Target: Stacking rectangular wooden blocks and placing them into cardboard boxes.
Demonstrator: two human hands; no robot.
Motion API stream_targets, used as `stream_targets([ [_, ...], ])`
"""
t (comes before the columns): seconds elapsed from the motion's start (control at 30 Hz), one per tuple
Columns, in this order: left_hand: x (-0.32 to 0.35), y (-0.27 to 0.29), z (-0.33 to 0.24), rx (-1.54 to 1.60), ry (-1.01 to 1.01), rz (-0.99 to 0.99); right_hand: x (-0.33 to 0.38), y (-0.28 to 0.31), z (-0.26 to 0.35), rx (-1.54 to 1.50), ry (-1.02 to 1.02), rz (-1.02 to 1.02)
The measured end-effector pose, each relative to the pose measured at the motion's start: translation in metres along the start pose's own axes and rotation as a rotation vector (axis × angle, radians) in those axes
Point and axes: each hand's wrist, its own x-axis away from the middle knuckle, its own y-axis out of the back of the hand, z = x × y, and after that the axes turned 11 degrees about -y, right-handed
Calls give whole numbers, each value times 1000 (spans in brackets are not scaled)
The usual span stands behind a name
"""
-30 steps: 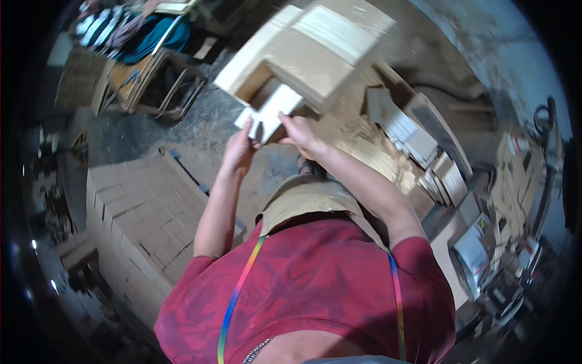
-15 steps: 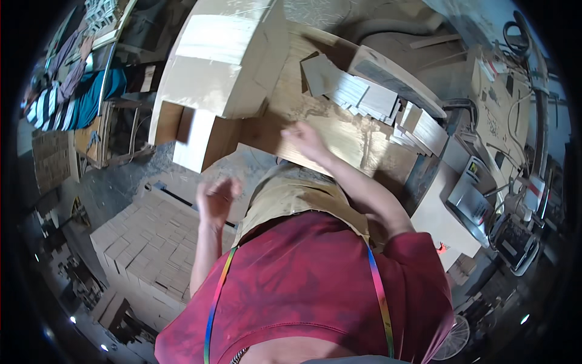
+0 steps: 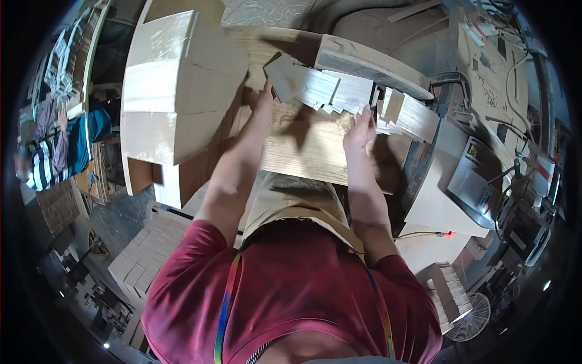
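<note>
Head cam — L hand [image 3: 262, 99], R hand [image 3: 360, 130] now at wood bds [image 3: 353, 92] — grip spread/hold, both, can't-tell.

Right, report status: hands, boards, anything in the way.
Left hand at left end of overlapping thin wooden boards. Right hand at their near edge. Long wooden block along their far side.

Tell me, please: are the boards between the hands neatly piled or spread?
Spread: the boards overlap in a row, with stepped edges, between the left hand and the right hand.
</note>
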Motion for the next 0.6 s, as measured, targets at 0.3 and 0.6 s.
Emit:
stream_targets([
  [0.3,6,4,-7,83,35,356,-3,25,-30,-404,-311,202],
  [0.6,57,55,-41,584,418,491,-5,50,-14,-359,-578,607],
])
